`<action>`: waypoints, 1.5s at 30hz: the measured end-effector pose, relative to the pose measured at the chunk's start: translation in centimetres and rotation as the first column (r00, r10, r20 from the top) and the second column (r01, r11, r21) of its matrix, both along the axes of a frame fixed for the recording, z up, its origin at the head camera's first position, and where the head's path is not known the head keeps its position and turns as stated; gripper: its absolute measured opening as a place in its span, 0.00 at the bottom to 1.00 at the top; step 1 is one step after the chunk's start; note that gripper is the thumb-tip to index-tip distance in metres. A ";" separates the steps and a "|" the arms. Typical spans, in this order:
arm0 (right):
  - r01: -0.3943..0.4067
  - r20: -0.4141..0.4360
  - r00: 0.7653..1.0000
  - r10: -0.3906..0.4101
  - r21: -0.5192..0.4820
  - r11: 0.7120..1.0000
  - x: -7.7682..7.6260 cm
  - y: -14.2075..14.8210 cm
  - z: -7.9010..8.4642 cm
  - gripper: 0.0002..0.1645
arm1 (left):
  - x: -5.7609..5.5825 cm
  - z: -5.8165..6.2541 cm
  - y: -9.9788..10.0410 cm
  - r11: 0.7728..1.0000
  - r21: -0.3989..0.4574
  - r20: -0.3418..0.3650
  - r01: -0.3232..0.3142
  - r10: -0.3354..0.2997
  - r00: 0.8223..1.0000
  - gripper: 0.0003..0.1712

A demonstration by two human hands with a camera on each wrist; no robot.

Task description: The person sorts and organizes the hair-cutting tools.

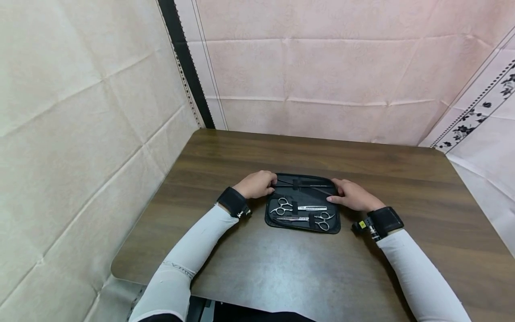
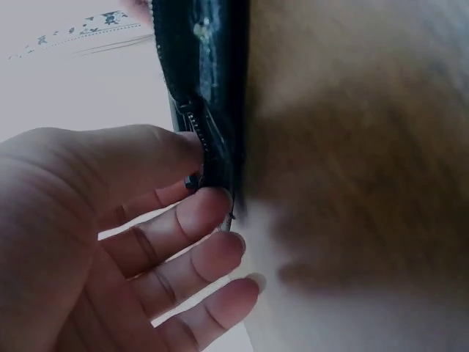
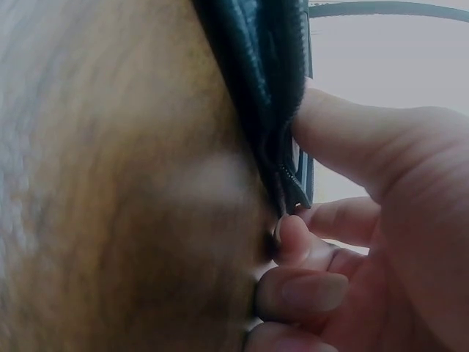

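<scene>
A black zippered scissors case (image 1: 302, 200) lies unfolded on the table. Two silver pairs of scissors, one upper (image 1: 306, 208) and one lower (image 1: 294, 218), are strapped into its near half by small black bands. A thin dark strip slants across the far half. My left hand (image 1: 259, 184) pinches the case's left edge; in the left wrist view the thumb lies over the zipper teeth (image 2: 196, 121), with fingertips at the opposite side. At the right edge my right hand (image 1: 354, 195) pinches the case too, its thumb against the zipper side (image 3: 299, 110) in the right wrist view.
The brown wood-grain table (image 1: 241, 152) has rounded corners and reaches back to a cloth-covered wall (image 1: 322, 71). Another cloth wall (image 1: 80, 134) runs close along the left side. Black wrist bands with small cameras sit on both wrists.
</scene>
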State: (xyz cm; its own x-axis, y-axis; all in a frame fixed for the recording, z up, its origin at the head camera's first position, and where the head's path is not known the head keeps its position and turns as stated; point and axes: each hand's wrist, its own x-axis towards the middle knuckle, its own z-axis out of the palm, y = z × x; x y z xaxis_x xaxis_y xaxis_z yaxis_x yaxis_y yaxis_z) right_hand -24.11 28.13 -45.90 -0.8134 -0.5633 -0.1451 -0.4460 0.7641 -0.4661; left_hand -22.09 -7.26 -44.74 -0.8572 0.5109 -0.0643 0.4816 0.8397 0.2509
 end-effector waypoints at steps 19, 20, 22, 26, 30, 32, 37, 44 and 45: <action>0.001 -0.010 1.000 -0.001 -0.007 1.000 0.3 0.1 0.4 0.48 | -0.1 0.5 -0.4 0.985 0.129 0.014 0.115 -0.118 0.993 0.07; 0.001 -0.012 1.000 -0.001 -0.008 1.000 0.3 0.2 0.4 0.48 | -0.1 0.6 -0.5 0.985 0.131 0.028 0.113 -0.118 0.993 0.09; 0.001 -0.014 1.000 -0.001 -0.009 1.000 0.3 0.3 0.4 0.47 | -0.2 0.8 -0.7 0.985 0.137 0.059 0.109 -0.118 0.991 0.11; 0.001 -0.015 1.000 -0.001 -0.011 1.000 0.2 0.4 0.3 0.47 | -0.4 0.8 -1.1 0.986 0.130 0.115 0.108 -0.124 0.986 0.13; -0.003 -0.010 1.000 0.002 -0.017 1.000 0.2 0.3 0.2 0.48 | -0.8 0.7 -1.6 0.988 0.123 0.154 0.092 -0.111 0.982 0.14; 0.000 -0.003 1.000 0.000 -0.018 1.000 0.2 0.3 0.2 0.48 | -0.8 0.6 -1.8 0.988 0.130 0.166 0.084 -0.105 0.980 0.14; 0.043 0.040 0.998 -0.041 -0.037 0.998 0.3 0.0 0.2 0.47 | -0.5 0.8 -2.2 0.984 0.173 0.186 0.040 -0.072 0.980 0.19; 0.153 0.156 0.978 -0.137 -0.096 0.983 -0.1 -0.1 0.8 0.39 | -0.3 1.7 -1.4 0.947 0.247 0.287 -0.207 0.133 0.949 0.28; 0.165 0.169 0.975 -0.146 -0.106 0.981 -0.3 -0.1 1.0 0.37 | -0.3 1.9 -1.3 0.938 0.255 0.306 -0.236 0.153 0.940 0.29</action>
